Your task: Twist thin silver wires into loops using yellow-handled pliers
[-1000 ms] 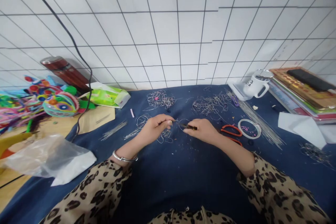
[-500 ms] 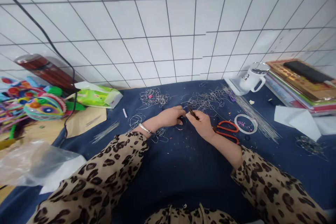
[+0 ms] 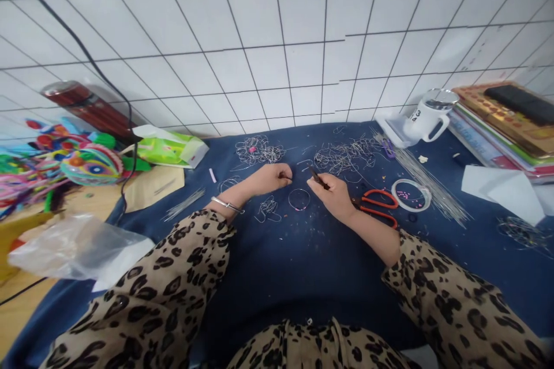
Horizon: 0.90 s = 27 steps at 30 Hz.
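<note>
My left hand (image 3: 273, 179) is above the blue cloth with its fingers curled together; whatever may be between them is too small to make out. In my right hand (image 3: 335, 197) is a dark pair of pliers (image 3: 319, 179), its tip pointing up and left. A gap separates the two hands. Just below that gap a thin wire ring (image 3: 299, 210) with a few pink beads lies on the cloth. Short bent wire pieces (image 3: 304, 163) lie beyond it. Near my left wrist is a small tangle of wire (image 3: 269, 207).
Larger wire tangles (image 3: 259, 150) (image 3: 344, 154) lie toward the tiled wall. On the right are red-handled scissors (image 3: 380, 198), a round dish (image 3: 428, 199) with pink beads, straight wires (image 3: 426, 181), a white mug (image 3: 428, 118) and books (image 3: 502, 144). A green packet (image 3: 167, 150) sits left.
My hands have drawn apart, the left one moving leftward. The beaded ring now shows whole on the cloth between them. The pliers stay in my right hand, and the view has shifted slightly.
</note>
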Tool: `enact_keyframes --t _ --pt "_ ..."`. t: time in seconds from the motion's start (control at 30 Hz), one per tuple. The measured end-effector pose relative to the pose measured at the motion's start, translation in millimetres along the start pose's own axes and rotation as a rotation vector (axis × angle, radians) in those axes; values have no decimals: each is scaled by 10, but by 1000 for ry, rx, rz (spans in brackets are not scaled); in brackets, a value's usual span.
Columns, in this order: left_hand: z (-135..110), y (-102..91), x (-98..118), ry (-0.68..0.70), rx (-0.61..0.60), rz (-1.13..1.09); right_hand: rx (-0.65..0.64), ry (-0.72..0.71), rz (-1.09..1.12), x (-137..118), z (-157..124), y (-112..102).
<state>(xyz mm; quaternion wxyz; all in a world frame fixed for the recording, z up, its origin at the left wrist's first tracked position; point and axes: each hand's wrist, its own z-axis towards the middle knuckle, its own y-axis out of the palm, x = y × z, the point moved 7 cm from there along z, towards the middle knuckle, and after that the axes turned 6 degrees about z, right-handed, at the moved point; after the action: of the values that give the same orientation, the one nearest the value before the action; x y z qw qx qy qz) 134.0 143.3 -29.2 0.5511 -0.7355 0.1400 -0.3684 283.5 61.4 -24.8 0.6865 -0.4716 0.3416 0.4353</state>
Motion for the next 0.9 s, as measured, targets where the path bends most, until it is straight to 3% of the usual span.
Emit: enact_keyframes --t 0.23,0.4,0.73,0.9 --pt "-183 168 28 -137 2 105 7 5 -12 14 -3 0" --pt "-235 275 133 -153 15 113 -7 -1 -13 17 -6 6" --pt "-537 13 268 -136 201 97 -85 5 -20 -72 -28 72" --pt "-758 -108 320 -9 276 31 -204 49 -39 -145 -72 235"
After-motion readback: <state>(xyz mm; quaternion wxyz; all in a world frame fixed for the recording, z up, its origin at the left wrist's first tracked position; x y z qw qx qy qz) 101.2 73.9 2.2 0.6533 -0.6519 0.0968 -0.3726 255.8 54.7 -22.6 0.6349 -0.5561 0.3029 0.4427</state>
